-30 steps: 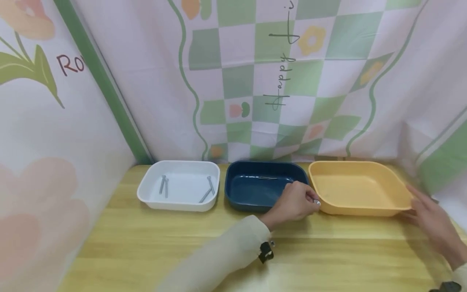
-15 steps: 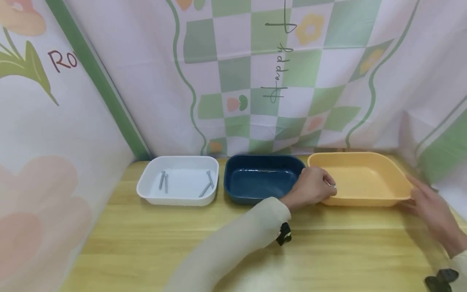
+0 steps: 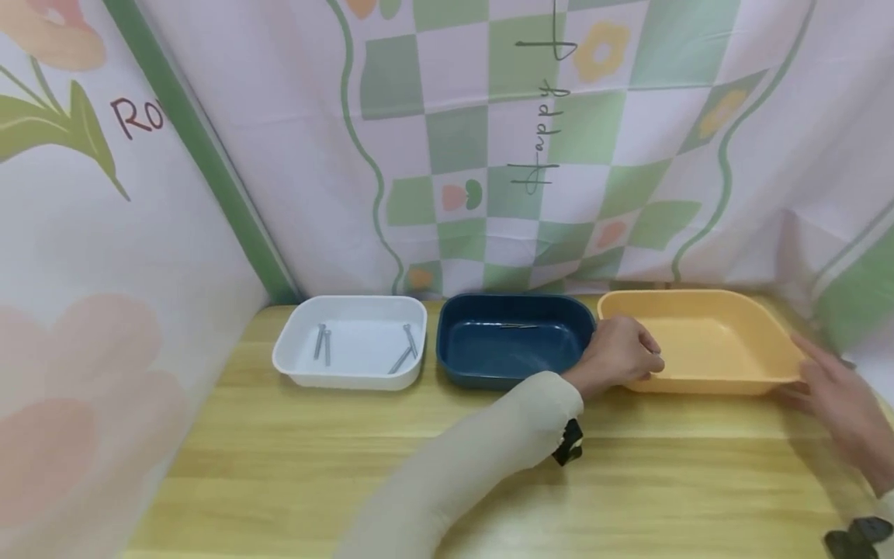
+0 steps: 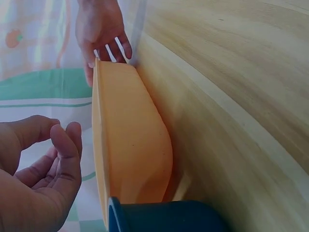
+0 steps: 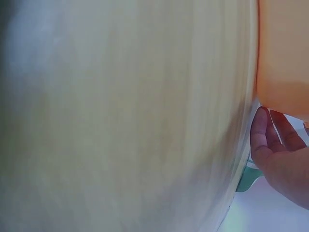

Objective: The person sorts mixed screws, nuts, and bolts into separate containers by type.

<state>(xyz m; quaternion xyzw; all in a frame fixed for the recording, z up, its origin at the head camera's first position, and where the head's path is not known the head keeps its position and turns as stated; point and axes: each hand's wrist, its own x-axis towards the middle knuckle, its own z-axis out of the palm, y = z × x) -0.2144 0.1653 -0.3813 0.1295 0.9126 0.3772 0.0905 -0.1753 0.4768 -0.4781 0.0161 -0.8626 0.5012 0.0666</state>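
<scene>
My left hand (image 3: 618, 353) hovers at the near left rim of the yellow tray (image 3: 705, 384). Its thumb and index finger are pinched together, with a tiny pale glint at the tips in the head view. The small shiny metal piece seen there before is almost wholly hidden now. In the left wrist view the fingertips (image 4: 60, 130) meet beside the tray, and no metal shows. At the tray's other end, my right hand (image 3: 838, 400) touches the corner with fairly straight fingers. The right wrist view has its fingertips (image 5: 260, 126) against the tray's lower edge.
Left of the yellow tray stands a dark blue tray (image 3: 513, 382) with thin metal pins (image 3: 518, 326). Farther left, a white tray (image 3: 349, 380) holds several bolts (image 3: 327, 348). All stand on a wooden table (image 3: 419, 435) before a patterned curtain (image 3: 517, 116).
My left hand has moved right, from the dark blue tray's near corner to over the yellow tray's rim. The metal piece between its fingertips has nearly vanished from sight. My right hand stays put.
</scene>
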